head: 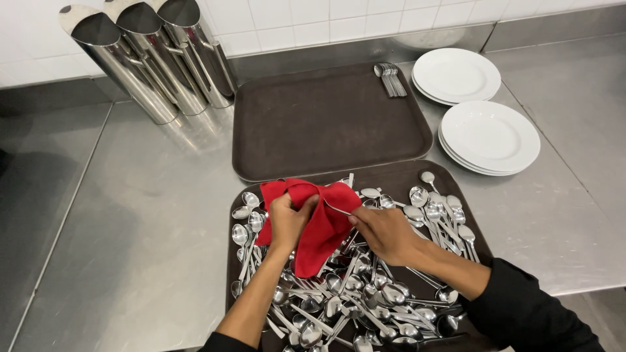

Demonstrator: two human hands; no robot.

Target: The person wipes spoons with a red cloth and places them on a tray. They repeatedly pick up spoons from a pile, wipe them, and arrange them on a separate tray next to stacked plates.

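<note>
My left hand (285,220) grips a red cloth (321,228) bunched over the near brown tray (378,175), which is heaped with several steel spoons (365,293). My right hand (385,233) pinches the thin handle of one spoon (338,209), whose other end is wrapped inside the cloth. Both hands hover just above the spoon pile. The spoon's bowl is hidden by the cloth.
A second brown tray (326,120) lies behind, with a small row of spoons (390,79) at its far right corner. Two stacks of white plates (456,75) (490,137) sit to the right. Three steel cylinders (156,58) stand at back left on the steel counter (150,215).
</note>
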